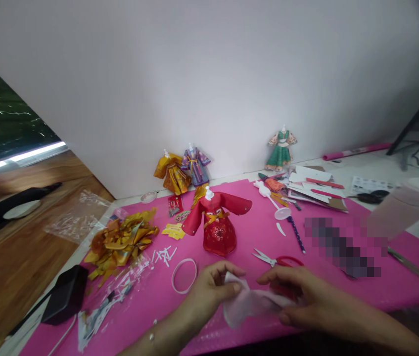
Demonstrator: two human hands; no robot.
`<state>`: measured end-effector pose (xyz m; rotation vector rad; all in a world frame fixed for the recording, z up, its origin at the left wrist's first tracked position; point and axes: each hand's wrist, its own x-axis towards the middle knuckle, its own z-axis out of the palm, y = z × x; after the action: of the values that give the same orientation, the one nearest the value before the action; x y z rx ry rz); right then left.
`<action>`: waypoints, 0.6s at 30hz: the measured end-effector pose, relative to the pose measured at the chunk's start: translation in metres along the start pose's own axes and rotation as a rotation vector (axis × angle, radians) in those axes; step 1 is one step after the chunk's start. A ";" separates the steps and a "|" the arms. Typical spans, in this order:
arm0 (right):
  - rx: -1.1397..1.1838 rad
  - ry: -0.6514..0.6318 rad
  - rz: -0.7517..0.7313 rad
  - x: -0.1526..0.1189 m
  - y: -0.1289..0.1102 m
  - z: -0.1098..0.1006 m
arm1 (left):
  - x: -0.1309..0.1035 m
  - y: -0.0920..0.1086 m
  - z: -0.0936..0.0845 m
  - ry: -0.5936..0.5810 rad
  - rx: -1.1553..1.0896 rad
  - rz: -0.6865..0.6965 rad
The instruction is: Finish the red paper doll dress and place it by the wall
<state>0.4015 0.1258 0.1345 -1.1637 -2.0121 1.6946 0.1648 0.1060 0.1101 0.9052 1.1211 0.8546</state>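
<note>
My left hand (214,287) is closed, pinching a thin white tissue-like sheet (239,309) between thumb and fingers. On the sheet's other side, my right hand (305,301) curls around its far end, partly hiding it. Just beyond both hands lie red-handled scissors (278,259) with the blades apart. A small dress form wearing a red outfit (219,235) with a gold bow stands past them. Left of my left hand, a roll or ring of clear tape (184,276) rests on the pink table covering (138,306).
Gold scraps (123,237) and plastic wrappers cover the left side, beside a black box (66,294). Gold, purple and green (280,151) dressed forms stand against the wall. Papers (313,183), a dark pen (296,235) and a translucent cup (405,207) are at right.
</note>
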 end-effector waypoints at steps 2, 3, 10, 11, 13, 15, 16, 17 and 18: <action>-0.030 0.021 0.012 -0.001 0.004 0.001 | -0.001 -0.001 0.000 -0.012 -0.009 0.012; -0.051 0.046 0.007 -0.001 0.007 0.001 | -0.002 -0.001 0.000 -0.019 0.010 0.022; -0.217 0.166 -0.051 -0.001 0.026 0.005 | -0.011 0.000 0.004 0.024 0.553 0.174; -0.202 0.158 -0.052 -0.001 0.024 0.005 | -0.010 0.000 0.004 0.014 0.552 0.164; -0.175 0.159 -0.044 -0.002 0.019 0.005 | -0.008 -0.001 0.004 -0.004 0.505 0.126; -0.158 0.174 -0.036 -0.004 0.013 0.006 | -0.006 -0.002 0.002 -0.010 0.449 0.085; -0.146 0.184 -0.033 -0.004 0.012 0.007 | -0.006 -0.002 0.001 -0.007 0.430 0.069; -0.129 0.190 -0.030 -0.004 0.010 0.008 | -0.006 -0.002 0.001 -0.005 0.419 0.051; -0.103 0.187 -0.029 -0.004 0.010 0.009 | -0.006 -0.002 0.000 -0.004 0.412 0.032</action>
<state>0.4020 0.1164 0.1240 -1.2686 -2.0102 1.4261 0.1637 0.0997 0.1102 1.2653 1.3069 0.6559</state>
